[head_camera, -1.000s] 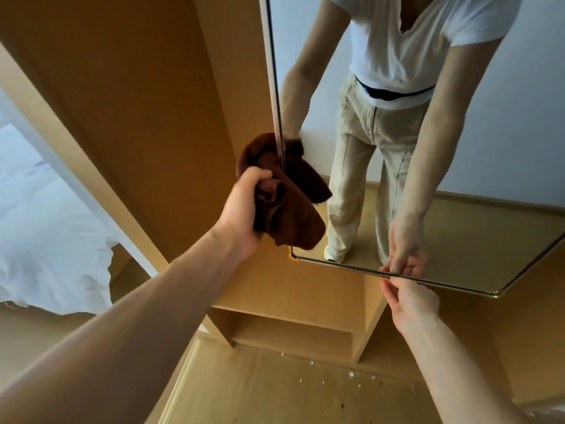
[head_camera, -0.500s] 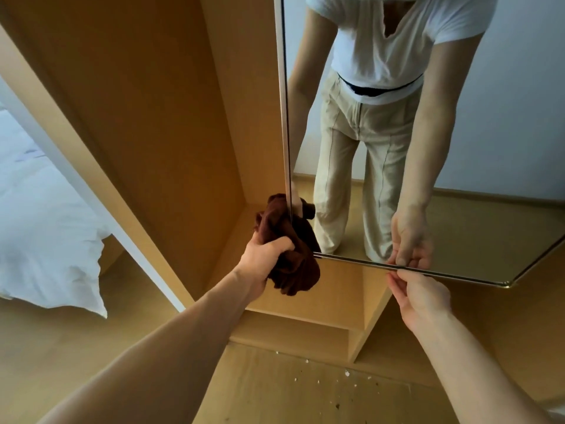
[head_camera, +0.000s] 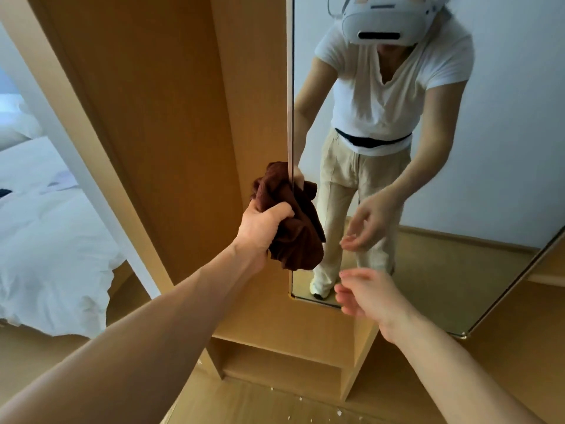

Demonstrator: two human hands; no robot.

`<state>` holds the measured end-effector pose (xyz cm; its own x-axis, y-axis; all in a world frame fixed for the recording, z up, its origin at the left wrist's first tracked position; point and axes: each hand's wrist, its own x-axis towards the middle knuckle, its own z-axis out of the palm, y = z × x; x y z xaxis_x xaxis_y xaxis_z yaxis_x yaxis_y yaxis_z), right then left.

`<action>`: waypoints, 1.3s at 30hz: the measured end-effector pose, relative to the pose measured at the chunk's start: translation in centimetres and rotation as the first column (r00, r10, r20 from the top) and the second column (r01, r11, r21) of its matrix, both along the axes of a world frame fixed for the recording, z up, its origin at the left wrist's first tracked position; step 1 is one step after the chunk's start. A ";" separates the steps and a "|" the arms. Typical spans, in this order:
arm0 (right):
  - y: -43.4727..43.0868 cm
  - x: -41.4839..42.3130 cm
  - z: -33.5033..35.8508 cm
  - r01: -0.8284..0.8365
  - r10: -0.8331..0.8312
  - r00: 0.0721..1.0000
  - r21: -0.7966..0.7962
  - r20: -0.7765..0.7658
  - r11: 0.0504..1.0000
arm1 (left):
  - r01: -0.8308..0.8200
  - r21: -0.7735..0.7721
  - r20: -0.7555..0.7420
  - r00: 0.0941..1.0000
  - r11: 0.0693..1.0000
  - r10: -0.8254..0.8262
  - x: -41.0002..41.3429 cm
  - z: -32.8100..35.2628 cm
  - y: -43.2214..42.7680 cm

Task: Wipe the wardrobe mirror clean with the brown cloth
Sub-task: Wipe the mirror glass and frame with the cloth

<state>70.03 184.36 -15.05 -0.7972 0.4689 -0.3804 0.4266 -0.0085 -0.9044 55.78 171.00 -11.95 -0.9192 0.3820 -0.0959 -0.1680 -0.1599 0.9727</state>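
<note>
My left hand (head_camera: 263,228) grips the bunched brown cloth (head_camera: 298,237) and holds it against the left edge of the wardrobe mirror (head_camera: 489,179), low on the frame. Part of the cloth wraps round the edge, and the glass reflects it. My right hand (head_camera: 370,293) hovers with relaxed, spread fingers just in front of the mirror's bottom edge and holds nothing. Whether it touches the glass, I cannot tell. The mirror reflects a person in a white shirt and beige trousers.
The mirror hangs on an open wooden wardrobe door (head_camera: 321,319). To the left is the wardrobe's inner panel (head_camera: 153,117), with a low shelf compartment (head_camera: 281,365) below. A bed with white bedding (head_camera: 46,234) lies at far left. Small white crumbs (head_camera: 339,420) dot the wooden floor.
My left hand slid the cloth down the mirror's left edge, then back up a little. My right hand let go of the mirror's bottom edge and now hovers with spread fingers.
</note>
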 end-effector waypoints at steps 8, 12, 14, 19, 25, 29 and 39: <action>-4.3 -3.5 15.7 0.032 0.597 0.773 0.953 -0.214 0.300 | -0.007 -0.044 -0.069 0.998 0.999 0.004 1.4 0.7 0.1; -6.1 -5.8 18.9 -0.050 0.650 0.739 0.977 0.175 -0.207 | 0.037 -0.070 -0.029 0.999 0.997 -0.040 2.8 -0.5 -0.9; -7.0 -7.0 20.4 -0.061 0.577 0.720 0.863 0.386 -0.501 | 0.042 -0.090 0.012 0.999 0.995 -0.041 3.6 -0.6 -1.3; -7.7 -9.0 25.0 -0.349 0.128 0.724 0.521 0.677 -0.779 | -0.017 -0.064 -0.102 0.995 0.998 0.011 2.4 3.9 -0.9; -5.7 -9.0 23.8 -0.242 0.112 0.773 0.454 0.625 -0.857 | -0.083 0.045 -0.167 0.982 0.996 0.089 2.3 5.8 0.8; -4.2 -9.7 22.5 -0.096 0.247 0.814 0.541 0.526 -0.836 | -0.133 0.040 -0.049 0.990 0.990 0.135 4.1 -0.6 1.4; -2.7 -10.3 21.5 0.056 0.453 0.776 0.666 0.440 -0.744 | -0.154 -0.127 0.272 0.944 0.980 0.184 6.0 -10.1 1.4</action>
<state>59.74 181.62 6.46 -0.8310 -0.5225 0.1907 -0.2382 0.6442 0.7268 61.82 172.42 -22.08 -0.8991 0.1979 -0.3906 -0.4165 -0.1113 0.9023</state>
